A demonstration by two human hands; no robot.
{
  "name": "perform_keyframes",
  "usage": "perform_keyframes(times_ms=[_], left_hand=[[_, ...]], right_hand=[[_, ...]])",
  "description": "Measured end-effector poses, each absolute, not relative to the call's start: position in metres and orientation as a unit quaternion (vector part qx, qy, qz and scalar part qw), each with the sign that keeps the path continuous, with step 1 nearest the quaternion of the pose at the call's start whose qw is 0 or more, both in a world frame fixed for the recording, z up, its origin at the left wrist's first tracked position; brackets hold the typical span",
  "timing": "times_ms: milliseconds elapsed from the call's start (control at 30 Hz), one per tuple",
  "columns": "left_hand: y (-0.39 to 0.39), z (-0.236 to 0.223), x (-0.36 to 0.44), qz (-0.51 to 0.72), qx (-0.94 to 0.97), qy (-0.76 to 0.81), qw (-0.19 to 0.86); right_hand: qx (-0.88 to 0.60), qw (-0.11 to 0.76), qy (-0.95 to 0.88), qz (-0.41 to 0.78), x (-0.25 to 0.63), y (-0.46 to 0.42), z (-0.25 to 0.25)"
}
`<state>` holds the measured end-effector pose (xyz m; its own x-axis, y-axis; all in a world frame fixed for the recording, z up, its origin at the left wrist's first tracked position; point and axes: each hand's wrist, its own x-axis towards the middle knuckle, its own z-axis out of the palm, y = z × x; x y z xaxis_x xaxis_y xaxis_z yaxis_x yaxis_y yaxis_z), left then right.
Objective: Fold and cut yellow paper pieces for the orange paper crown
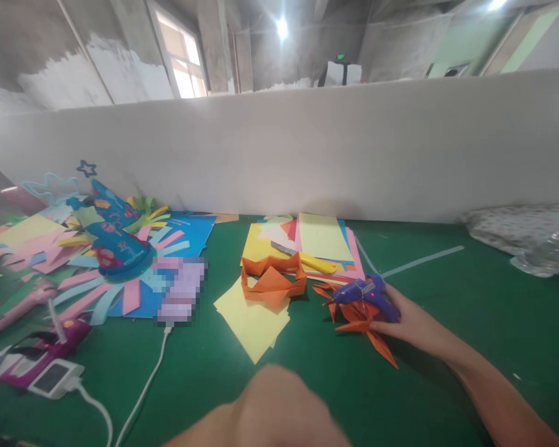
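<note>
Glue guns (pixel 77 332), two at far left, then one phone (pixel 186 288), one orange paper ring (pixel 277 285) mid-surface (pixel 484 298), looks fully folded, blurry left hand (pixel 277 413) below, can't tell if open or closed, one yellow cutter (pixel 314 263), spiky orange pieces (pixel 354 326), overlapping so no count, not joined to the ring, one blue glue gun (pixel 366 292) gripped in right hand (pixel 412 320)

Left hand (pixel 284 406) blurred, cut off
</note>
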<state>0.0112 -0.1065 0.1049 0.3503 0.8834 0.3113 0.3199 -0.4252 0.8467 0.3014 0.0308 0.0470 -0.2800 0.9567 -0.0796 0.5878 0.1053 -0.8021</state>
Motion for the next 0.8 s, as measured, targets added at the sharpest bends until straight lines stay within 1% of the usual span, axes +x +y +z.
perform_keyframes(times_ms=[67, 100, 167, 267, 367, 433, 567, 800], left_hand=[[-0.081, 0.105, 0.012, 0.377, 0.764, 0.390, 0.349], [-0.069, 0.105, 0.012, 0.330, 0.789, 0.400, 0.329], [-0.049, 0.101, 0.013, 0.306, 0.783, 0.452, 0.297], [-0.033, 0.090, 0.015, 0.291, 0.743, 0.515, 0.314], [-0.027, 0.080, 0.017, 0.275, 0.720, 0.517, 0.372], [-0.026, 0.076, 0.018, 0.270, 0.726, 0.499, 0.390], [-0.025, 0.075, 0.018, 0.274, 0.735, 0.498, 0.370], [-0.028, 0.072, 0.018, 0.255, 0.771, 0.485, 0.324]], right_hand=[[-0.558, 0.255, -0.692, 0.381, 0.299, 0.030, 0.052], [-0.560, 0.260, -0.689, 0.380, 0.296, 0.030, 0.055], [-0.560, 0.263, -0.690, 0.375, 0.288, 0.028, 0.062], [-0.535, 0.270, -0.701, 0.386, 0.269, 0.027, 0.074], [-0.499, 0.269, -0.705, 0.426, 0.246, 0.026, 0.085], [-0.482, 0.274, -0.700, 0.450, 0.232, 0.025, 0.090], [-0.487, 0.297, -0.688, 0.448, 0.215, 0.025, 0.092], [-0.506, 0.308, -0.656, 0.468, 0.204, 0.024, 0.082]])
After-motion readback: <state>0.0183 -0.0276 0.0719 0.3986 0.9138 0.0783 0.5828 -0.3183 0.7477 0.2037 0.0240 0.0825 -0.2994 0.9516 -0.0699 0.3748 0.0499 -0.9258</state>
